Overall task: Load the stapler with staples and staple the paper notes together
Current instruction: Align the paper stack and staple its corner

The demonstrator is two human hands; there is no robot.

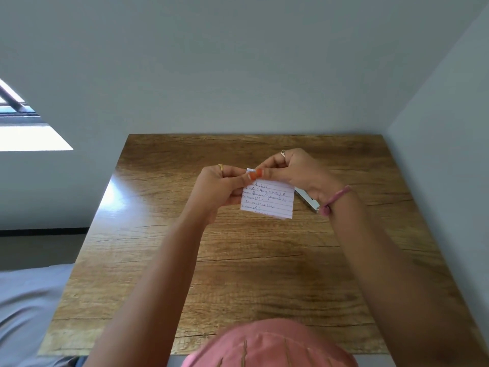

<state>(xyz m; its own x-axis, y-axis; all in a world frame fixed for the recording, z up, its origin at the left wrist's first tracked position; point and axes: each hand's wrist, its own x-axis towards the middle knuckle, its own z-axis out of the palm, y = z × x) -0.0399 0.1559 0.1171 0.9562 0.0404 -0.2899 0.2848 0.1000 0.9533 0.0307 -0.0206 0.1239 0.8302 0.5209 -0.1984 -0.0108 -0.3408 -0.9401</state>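
Note:
I hold small lined paper notes [272, 201] with blue handwriting above the middle of the wooden table [238, 274]. My left hand [221, 188] grips their left edge. My right hand [296, 172] pinches the top left corner, thumb and forefinger pressed together beside the left thumb. A silver stapler [308, 200] lies on the table just right of the notes, mostly hidden behind my right wrist. I see no loose staples.
The table stands against a grey wall at the back and on the right. A window [23, 120] shows at the far left. A pink garment [270, 345] fills the bottom edge of the view.

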